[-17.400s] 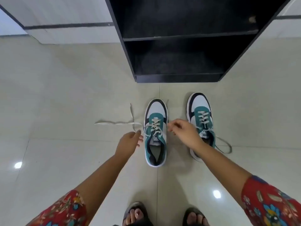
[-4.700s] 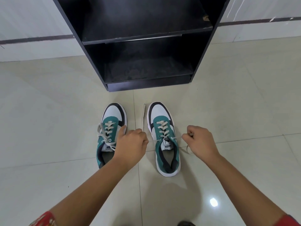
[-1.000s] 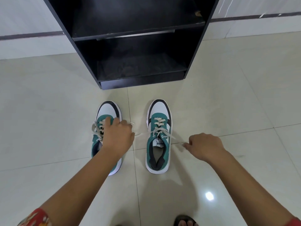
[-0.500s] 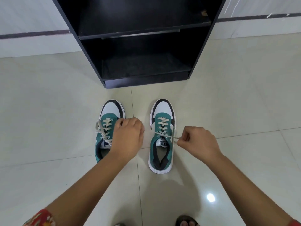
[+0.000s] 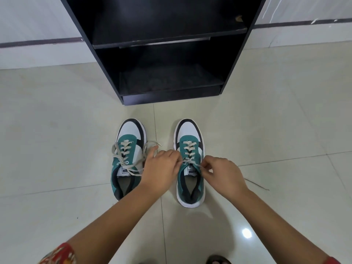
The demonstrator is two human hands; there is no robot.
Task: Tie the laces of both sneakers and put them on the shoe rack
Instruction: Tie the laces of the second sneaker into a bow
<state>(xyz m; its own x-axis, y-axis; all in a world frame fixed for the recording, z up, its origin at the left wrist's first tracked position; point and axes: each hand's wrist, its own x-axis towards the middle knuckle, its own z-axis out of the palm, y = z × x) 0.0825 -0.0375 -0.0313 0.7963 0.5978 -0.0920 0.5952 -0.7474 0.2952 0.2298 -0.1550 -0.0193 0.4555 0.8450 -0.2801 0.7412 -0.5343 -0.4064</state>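
both hands, left hand (image 5: 162,168) and right hand (image 5: 222,173), pinch the right teal-and-white sneaker's (image 5: 190,164) cream laces (image 5: 190,162); uneven pulling could slip the knot.

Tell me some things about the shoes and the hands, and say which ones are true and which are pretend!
1. Both hands work on the right sneaker. True.
2. The left sneaker sits inside the shoe rack. False: it stands on the floor in front of the rack.
3. The left sneaker's laces look tied in a bow. True.
4. The left hand is lifting a sneaker. False: it pinches a lace, as does the right hand.
5. The rack's bottom shelf holds slippers. False: no shoes are on it.
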